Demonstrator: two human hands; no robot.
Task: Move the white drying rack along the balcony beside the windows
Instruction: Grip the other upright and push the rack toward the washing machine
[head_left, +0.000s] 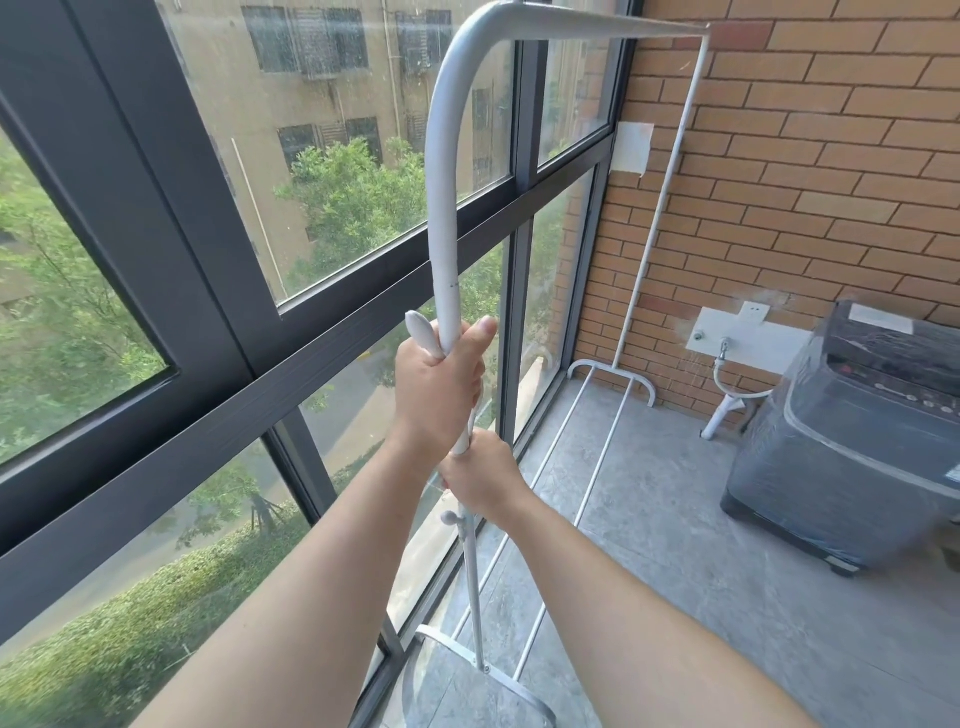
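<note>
The white drying rack (441, 197) stands along the dark-framed windows (363, 291). Its near upright rises in front of me and bends into a top bar that runs to the far upright by the brick wall. Two low rails run along the floor between its curved feet. My left hand (439, 379) is closed around the near upright, thumb up. My right hand (480, 475) grips the same pole just below it, above a small white knob.
A grey washing machine (852, 436) wrapped in plastic stands at the right by the brick wall (810, 171). A tap with a white hose (727, 395) sits on that wall beside it. Bare concrete floor (675, 545) lies between the rack and the machine.
</note>
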